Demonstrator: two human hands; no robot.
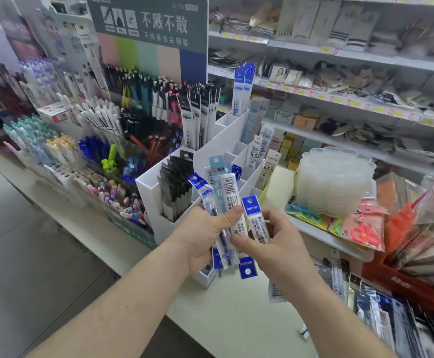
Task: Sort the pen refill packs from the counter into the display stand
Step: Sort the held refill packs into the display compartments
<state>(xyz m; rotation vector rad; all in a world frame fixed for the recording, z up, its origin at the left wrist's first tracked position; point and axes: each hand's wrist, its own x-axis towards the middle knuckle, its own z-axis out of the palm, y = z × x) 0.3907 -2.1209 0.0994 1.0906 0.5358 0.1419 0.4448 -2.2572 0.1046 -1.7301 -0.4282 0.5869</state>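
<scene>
My left hand (pixel 203 235) grips a fanned bunch of pen refill packs (pixel 222 202), clear sleeves with blue or pale headers. My right hand (pixel 275 241) pinches one pack with a blue header (pixel 256 218) at the right side of that bunch. Both hands hover just in front of the white display stand (pixel 210 148), whose stepped compartments hold black packs (pixel 176 187) at the left, and blue and white packs (pixel 243 91) higher up. More refill packs (pixel 381 311) lie loose on the counter at the right.
Racks of pens (pixel 102 130) stand left of the stand. A stack of clear plastic trays (pixel 334 182) and packaged scissors (pixel 363 231) sit on a white shelf to the right. A red basket (pixel 404 280) and store shelves fill the right side. The counter edge (pixel 185 329) is near me.
</scene>
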